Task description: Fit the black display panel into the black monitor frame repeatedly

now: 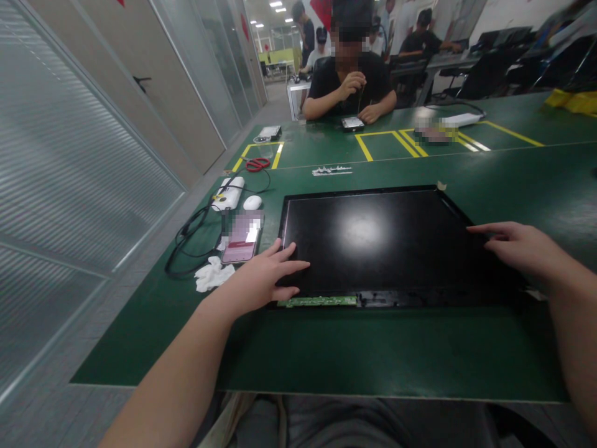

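A large black screen panel (pixel 373 242) lies flat on the green table (pixel 382 354), with a thin green circuit strip (pixel 317 302) along its near edge. My left hand (pixel 263 277) rests on the panel's near left corner, fingers stretched out and spread. My right hand (pixel 522 249) lies flat on the panel's right edge, fingers extended. Neither hand grips anything.
Left of the panel lie a phone (pixel 240 242), a white cloth (pixel 212 274), a white mouse (pixel 252 202), a white device (pixel 228 193) and black cables (pixel 186 242). Red scissors (pixel 257 163) and small parts (pixel 332 170) sit farther off. A person in black sits opposite.
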{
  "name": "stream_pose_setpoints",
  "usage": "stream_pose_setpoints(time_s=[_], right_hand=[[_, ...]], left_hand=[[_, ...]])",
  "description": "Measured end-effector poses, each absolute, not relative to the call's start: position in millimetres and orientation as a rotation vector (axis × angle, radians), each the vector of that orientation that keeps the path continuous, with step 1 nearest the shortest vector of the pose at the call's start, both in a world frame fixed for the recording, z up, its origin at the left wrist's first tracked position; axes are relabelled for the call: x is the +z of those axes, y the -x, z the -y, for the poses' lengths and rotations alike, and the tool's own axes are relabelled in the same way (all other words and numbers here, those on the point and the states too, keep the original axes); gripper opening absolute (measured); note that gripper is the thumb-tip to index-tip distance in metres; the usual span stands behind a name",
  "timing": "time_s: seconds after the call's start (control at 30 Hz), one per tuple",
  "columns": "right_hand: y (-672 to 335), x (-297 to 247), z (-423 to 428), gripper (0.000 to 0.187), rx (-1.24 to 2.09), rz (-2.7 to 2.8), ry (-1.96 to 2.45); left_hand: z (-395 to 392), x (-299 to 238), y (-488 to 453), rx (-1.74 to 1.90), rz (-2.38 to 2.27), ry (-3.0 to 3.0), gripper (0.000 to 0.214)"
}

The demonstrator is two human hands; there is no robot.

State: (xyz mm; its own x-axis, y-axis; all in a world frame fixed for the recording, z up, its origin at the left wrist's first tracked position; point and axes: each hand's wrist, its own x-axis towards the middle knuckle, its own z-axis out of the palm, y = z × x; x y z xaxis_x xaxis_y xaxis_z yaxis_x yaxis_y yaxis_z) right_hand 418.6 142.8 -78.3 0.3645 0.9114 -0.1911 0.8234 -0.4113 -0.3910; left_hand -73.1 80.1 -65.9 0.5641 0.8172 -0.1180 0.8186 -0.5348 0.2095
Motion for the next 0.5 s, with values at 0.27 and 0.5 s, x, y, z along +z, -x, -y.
stream_pose_setpoints(time_s=[0.27, 0.5], right_hand=[[-409.9, -72.9, -141.6, 0.053, 0.564, 1.527, 2.446], [-413.1, -74.9, -142.7, 0.053, 0.563, 1.535, 2.414]], left_hand=[[-79.4, -64.8, 71.6, -0.042, -1.342, -2.584, 0.052], [-79.9, -65.4, 71.1, -0.028, -1.337, -2.577, 0.052]])
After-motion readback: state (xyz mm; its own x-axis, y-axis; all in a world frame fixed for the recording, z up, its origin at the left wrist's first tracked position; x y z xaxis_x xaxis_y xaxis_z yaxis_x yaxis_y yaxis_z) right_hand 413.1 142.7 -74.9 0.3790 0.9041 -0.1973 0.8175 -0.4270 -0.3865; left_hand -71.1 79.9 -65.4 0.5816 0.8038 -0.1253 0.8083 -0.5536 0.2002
